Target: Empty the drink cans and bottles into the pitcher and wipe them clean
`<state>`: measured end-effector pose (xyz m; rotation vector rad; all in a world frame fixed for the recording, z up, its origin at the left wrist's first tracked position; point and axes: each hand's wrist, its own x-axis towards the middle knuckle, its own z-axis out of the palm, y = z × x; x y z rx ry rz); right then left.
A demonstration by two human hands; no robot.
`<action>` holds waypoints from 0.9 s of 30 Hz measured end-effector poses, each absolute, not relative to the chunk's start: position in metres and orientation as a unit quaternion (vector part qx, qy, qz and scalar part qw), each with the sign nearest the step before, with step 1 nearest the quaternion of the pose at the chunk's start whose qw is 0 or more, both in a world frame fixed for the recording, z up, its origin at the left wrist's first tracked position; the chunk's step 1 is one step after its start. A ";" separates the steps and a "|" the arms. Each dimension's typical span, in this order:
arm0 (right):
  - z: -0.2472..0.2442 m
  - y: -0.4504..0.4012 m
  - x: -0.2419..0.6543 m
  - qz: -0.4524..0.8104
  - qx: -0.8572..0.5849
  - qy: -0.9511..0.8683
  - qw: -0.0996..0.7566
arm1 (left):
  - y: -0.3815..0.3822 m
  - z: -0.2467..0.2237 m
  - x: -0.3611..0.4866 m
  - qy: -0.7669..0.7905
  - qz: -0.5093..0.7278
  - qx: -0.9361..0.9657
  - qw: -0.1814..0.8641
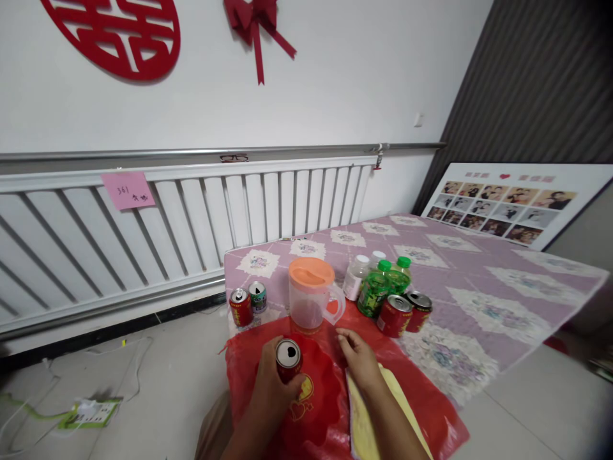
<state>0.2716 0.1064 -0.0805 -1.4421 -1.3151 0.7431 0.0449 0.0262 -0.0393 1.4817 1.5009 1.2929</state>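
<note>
My left hand (271, 383) is wrapped round an opened dark red drink can (288, 359), held upright over a red scalloped tray (323, 409) with gold hearts on it. My right hand (357, 358) is at the tray's right rim, its fingers curled together; whatever they hold, if anything, is hidden. Beneath that forearm lies a folded yellow cloth (400, 390). Just beyond both hands stands a clear plastic pitcher (306, 310) with an orange lid (311, 273). A red plastic sheet (431, 402) lies under the tray and cloth.
Left of the pitcher stand a red can (241, 308) and a smaller teal can (257, 298). To its right are green bottles (374, 291), clear white-capped bottles (355, 279) and two red cans (395, 316). A patterned cloth covers the table (479, 268), beside a radiator (239, 204).
</note>
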 end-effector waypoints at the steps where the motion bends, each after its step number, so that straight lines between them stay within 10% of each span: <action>1: -0.080 0.106 0.270 0.304 -0.595 -0.550 0.501 | 0.027 -0.040 0.045 0.573 0.496 0.567 0.324; 27: -0.015 0.004 0.231 0.319 -0.536 -0.646 0.441 | 0.026 -0.029 0.041 0.566 0.465 0.617 0.288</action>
